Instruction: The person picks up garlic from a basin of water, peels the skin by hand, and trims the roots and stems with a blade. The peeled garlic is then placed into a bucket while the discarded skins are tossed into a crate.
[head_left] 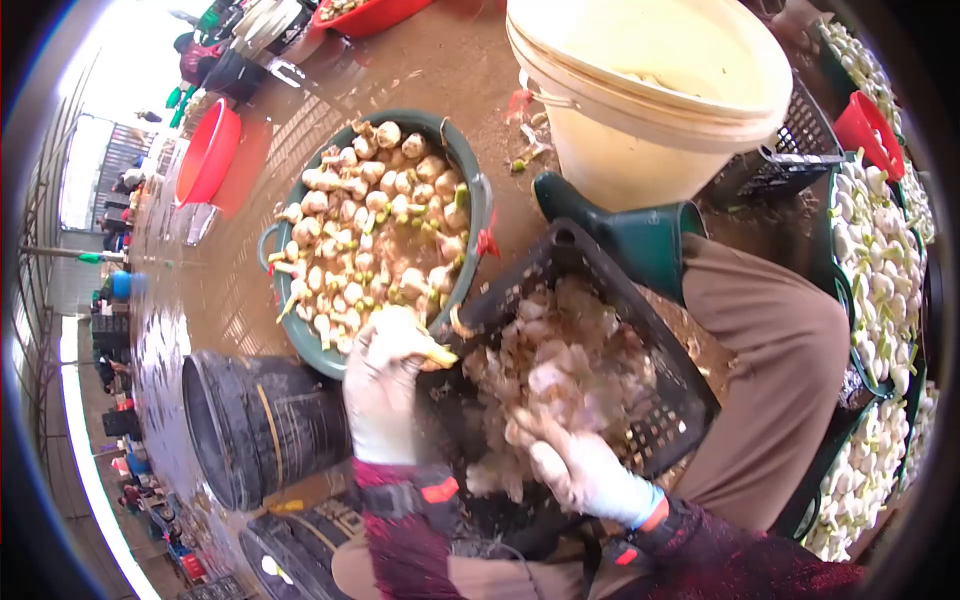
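Observation:
My left hand (385, 375), in a whitish glove, is closed around a garlic bulb. A yellow-green stem end (438, 355) pokes out past its fingers, and the rest is mostly covered by the hand. It is at the near rim of a green tub (478, 215) that holds water and many garlic bulbs (375, 200) with short stems. Over a black crate (665, 440), my right hand (590, 478), also gloved, has its fingers curled. Motion blurs its fingertips, and what they hold cannot be made out. Loose papery garlic skins (560, 350) lie heaped in the crate below.
A large cream bucket (620, 150) stands beyond my green boot (620, 235). Dark buckets (265, 425) lie tilted at lower left. Containers of peeled white garlic (875, 260) line the right side. Red basins (208, 155) sit on the wet floor, and other people work far left.

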